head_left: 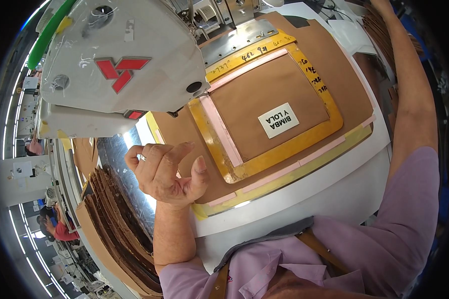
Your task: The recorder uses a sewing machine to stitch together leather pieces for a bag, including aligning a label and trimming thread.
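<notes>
My left hand point(169, 172) is raised beside the sewing machine head, fingers loosely curled and the thumb apart from the index finger, with nothing between them. A ring shows on one finger. To its right, a yellow clamp frame point(264, 164) with pink strips and handwritten marks lies over a brown panel point(284, 84). Inside the frame, a white label point(278, 120) with dark lettering rests on the panel. A metal plate point(242, 42) joins the frame's far side. My right arm point(414, 94) reaches to the far right, where its hand is cut off by the upper edge.
The large grey machine head point(119, 60) with a red emblem overhangs the work at left. Stacked brown pieces point(117, 234) stand below it, left of my forearm. More brown strips point(379, 30) lie at far right. Other people sit at work in the left background.
</notes>
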Demonstrator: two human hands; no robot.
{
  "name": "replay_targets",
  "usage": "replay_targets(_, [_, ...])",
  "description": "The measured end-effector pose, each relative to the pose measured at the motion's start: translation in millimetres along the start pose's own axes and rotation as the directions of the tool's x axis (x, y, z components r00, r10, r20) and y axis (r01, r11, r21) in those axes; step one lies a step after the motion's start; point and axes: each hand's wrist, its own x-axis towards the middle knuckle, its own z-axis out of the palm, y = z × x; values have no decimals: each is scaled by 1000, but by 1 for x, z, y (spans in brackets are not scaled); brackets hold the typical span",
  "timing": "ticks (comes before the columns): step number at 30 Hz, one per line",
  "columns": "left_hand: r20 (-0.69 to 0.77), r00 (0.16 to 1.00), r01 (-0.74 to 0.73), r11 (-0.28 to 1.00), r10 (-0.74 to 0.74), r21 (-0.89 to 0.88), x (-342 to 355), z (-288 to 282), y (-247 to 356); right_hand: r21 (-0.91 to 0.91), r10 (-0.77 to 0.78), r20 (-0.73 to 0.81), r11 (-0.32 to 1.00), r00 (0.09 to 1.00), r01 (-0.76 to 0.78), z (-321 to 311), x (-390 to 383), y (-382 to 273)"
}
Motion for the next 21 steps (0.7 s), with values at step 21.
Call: replay_targets(21, [-36,997,72,989,-68,129,4,-29,-26,-64,-27,-196,998,980,14,56,27,36])
